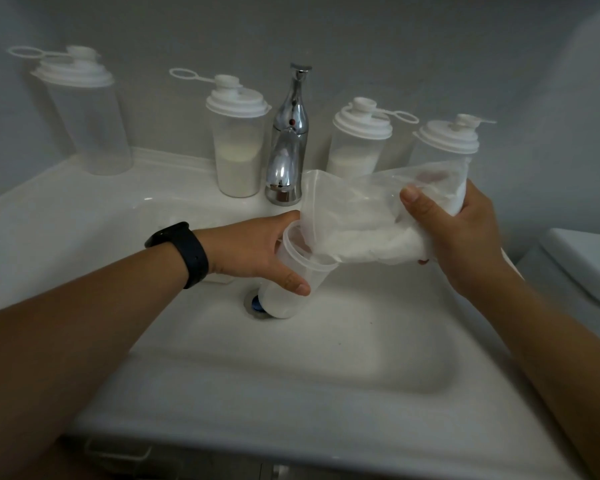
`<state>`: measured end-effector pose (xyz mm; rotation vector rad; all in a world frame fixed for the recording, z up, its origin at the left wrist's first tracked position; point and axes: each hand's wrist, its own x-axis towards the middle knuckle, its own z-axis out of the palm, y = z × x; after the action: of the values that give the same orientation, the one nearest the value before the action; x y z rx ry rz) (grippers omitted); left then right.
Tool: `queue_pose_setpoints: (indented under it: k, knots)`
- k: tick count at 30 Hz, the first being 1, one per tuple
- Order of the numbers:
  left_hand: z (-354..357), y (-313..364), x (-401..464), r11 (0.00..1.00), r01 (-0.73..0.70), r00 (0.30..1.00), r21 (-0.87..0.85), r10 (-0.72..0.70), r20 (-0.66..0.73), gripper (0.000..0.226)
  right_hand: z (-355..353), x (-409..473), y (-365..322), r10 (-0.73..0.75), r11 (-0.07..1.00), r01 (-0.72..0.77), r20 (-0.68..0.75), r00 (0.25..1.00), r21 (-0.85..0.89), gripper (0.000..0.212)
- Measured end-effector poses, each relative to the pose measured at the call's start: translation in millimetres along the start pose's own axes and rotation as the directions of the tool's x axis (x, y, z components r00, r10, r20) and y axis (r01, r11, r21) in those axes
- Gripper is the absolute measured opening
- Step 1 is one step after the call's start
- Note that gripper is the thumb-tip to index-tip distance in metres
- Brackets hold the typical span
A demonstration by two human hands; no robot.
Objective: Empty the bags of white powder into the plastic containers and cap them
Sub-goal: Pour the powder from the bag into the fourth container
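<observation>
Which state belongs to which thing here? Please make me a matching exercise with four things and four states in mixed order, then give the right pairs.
Things:
1. far-left container
2. container over the sink
3. plastic bag
4. tap

States:
A. gripped by the right hand, its mouth in a container
B. capped, no powder visible
C. chrome, standing between two capped containers
D. uncapped, tilted, held by the left hand

Pairs: 1-B, 2-D, 3-A, 4-C
</observation>
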<state>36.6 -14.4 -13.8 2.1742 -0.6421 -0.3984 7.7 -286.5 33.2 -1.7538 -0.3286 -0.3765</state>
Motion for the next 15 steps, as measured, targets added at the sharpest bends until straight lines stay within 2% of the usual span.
queue_pose_setpoints:
  k: [15]
  knots:
    - [-0.3, -2.2, 0.8, 1.000, -0.012, 1.000, 0.008, 0.012, 0.005, 0.095, 0.3, -0.4, -2.8, 0.024, 1.000, -0.024, 0.014, 1.000, 0.009, 0.018]
